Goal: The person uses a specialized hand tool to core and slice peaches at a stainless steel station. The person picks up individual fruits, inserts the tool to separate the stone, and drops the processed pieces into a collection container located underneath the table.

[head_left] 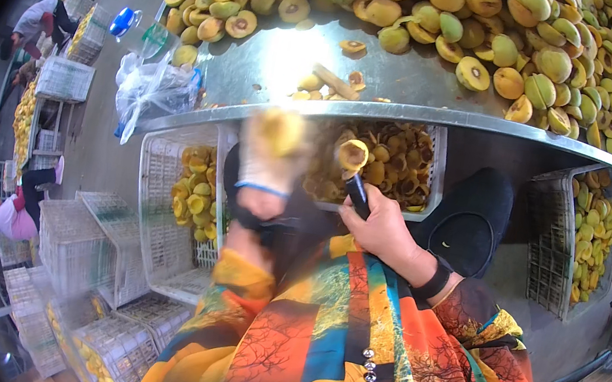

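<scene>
My left hand [268,167], in a white glove and blurred by motion, holds a yellow halved fruit [281,130] in front of the metal table's edge. My bare right hand [387,228] is closed around the black handle [357,194] of a tool. On the tool's tip sits a round brownish piece of fruit [353,155], which hides the tip. Below and behind both hands, a white plastic crate [437,173] holds many scooped brown and yellow pieces. Halved yellow-green fruits [472,73] lie heaped on the metal table [418,92].
At the table's left corner are a clear plastic bag [154,89] and a plastic bottle [150,37]. Crates with fruit stand left [147,208] and right [548,253]. A wooden stick [335,81] lies near the table edge. Other people work at far left and far right.
</scene>
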`<act>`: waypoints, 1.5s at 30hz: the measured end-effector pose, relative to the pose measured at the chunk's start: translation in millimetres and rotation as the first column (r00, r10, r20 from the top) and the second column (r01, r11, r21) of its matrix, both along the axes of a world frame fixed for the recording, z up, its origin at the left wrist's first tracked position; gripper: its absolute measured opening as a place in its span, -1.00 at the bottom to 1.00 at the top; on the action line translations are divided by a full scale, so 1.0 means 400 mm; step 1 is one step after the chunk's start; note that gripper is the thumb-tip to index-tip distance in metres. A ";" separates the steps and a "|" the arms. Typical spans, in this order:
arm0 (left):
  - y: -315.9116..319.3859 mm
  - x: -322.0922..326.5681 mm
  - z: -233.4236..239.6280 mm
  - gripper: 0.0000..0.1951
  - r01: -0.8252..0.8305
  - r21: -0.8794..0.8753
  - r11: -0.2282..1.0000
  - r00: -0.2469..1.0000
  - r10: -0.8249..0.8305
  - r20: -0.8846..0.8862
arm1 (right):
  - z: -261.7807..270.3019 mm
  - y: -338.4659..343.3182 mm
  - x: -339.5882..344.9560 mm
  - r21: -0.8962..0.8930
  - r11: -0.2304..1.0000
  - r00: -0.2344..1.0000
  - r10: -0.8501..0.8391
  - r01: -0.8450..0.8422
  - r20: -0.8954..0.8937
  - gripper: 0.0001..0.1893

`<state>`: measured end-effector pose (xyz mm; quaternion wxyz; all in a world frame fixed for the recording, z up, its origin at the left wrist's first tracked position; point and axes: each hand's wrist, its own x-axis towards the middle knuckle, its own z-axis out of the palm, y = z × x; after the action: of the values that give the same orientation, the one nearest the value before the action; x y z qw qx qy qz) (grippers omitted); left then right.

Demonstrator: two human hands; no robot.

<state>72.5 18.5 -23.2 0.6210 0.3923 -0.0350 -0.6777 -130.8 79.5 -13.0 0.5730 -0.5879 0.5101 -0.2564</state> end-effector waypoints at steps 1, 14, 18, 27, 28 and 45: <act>0.015 0.049 0.027 -0.58 -0.047 -0.088 0.995 0.998 0.043 -0.046 | 0.004 -0.009 -0.017 -0.008 1.000 1.000 -0.014 0.014 -0.007 -0.82; 0.201 0.442 -0.006 -0.62 -0.402 -0.041 0.915 0.216 0.138 0.967 | 0.037 -0.521 -0.292 -0.563 0.797 0.438 -0.435 -0.218 -0.787 -0.73; 0.107 0.298 -0.002 -0.68 -0.126 -0.060 0.990 0.080 0.070 0.994 | 0.011 -0.614 -0.333 -0.398 0.900 0.470 -0.277 -0.179 -0.838 -0.46; -0.023 -0.114 0.090 -0.44 0.318 -0.052 0.947 0.800 -0.238 0.551 | 0.152 -0.446 -0.158 -0.286 0.958 0.857 -0.133 -0.017 -0.499 -0.41; -0.043 -0.158 0.093 -0.41 0.353 -0.087 0.931 0.883 -0.302 0.358 | 0.144 -0.399 -0.139 -0.402 0.914 0.908 -0.114 -0.063 -0.402 -0.35; -0.009 -0.233 0.053 -0.65 -0.016 -0.096 0.995 0.973 0.038 0.228 | -0.004 -0.051 -0.037 -0.309 0.950 0.950 -0.138 0.047 -0.281 -0.64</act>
<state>-20.7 15.0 -1.9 0.6397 0.4389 -0.1332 -0.6168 -145.4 58.9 -14.5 0.3811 -0.6748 0.5736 -0.2655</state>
